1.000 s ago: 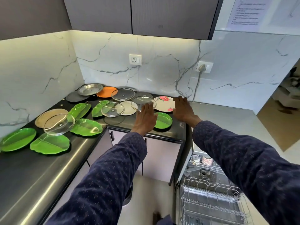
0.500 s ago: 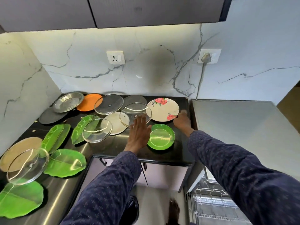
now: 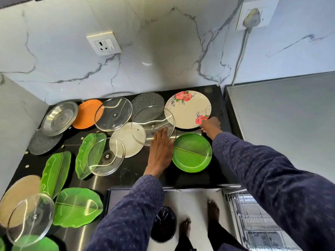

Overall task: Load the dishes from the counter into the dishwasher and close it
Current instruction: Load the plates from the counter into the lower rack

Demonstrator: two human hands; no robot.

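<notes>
Where hands (image 3: 211, 126) reach: floral plate (image 3: 188, 109).

Bright, even light falls from above onto the marble wall (image 3: 163, 51). Glare streaks the glass lids (image 3: 113, 114) and steel worktop (image 3: 87, 234). Wide-angle bending curves the edges; sleeves look soft.

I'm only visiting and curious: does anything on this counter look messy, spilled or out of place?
Yes, somewhat. Small pale crumbs are scattered on the black counter near the left, beside the grey plate. Several glass lids lie overlapping plates, one glass lid half covering a green leaf plate. Nothing looks broken.
</notes>
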